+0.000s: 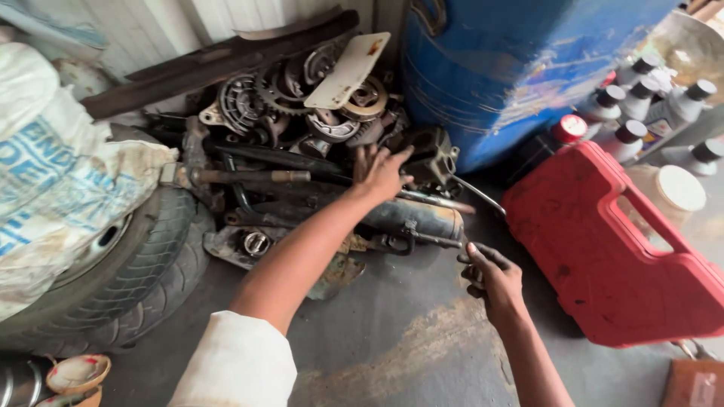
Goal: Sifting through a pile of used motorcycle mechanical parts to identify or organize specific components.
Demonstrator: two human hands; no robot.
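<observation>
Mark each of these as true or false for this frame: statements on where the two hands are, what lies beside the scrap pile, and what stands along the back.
1. The left hand reaches into the pile of old metal parts. True.
2. The right hand rests on the red plastic case. False: it is low over the floor, fingers curled around a thin metal rod, apart from the case.
3. A tyre lies left of the pile. True.
4. The barrel behind the pile is green. False: it is blue.
5. Capped bottles stand at the upper right. True.
</observation>
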